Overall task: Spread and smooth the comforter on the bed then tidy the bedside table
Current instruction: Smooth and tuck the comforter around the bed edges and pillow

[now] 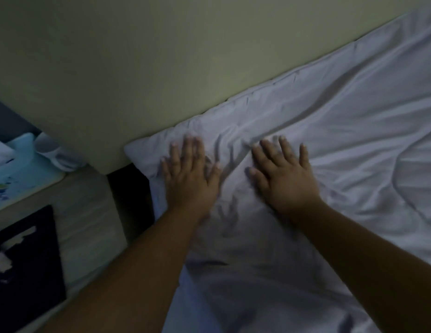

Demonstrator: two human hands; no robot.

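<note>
No readable text or labels.

Headboard: pale yellowish panel filling the upper left.
Light blue item: at the left edge, coloured marks on it, too blurred to identify.
Dark flat item: lower left, bearing pale patches.

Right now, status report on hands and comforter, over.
Both hands flat, open: left hand, right hand. White comforter corner at headboard, creases remain. Nothing in the way.
</note>
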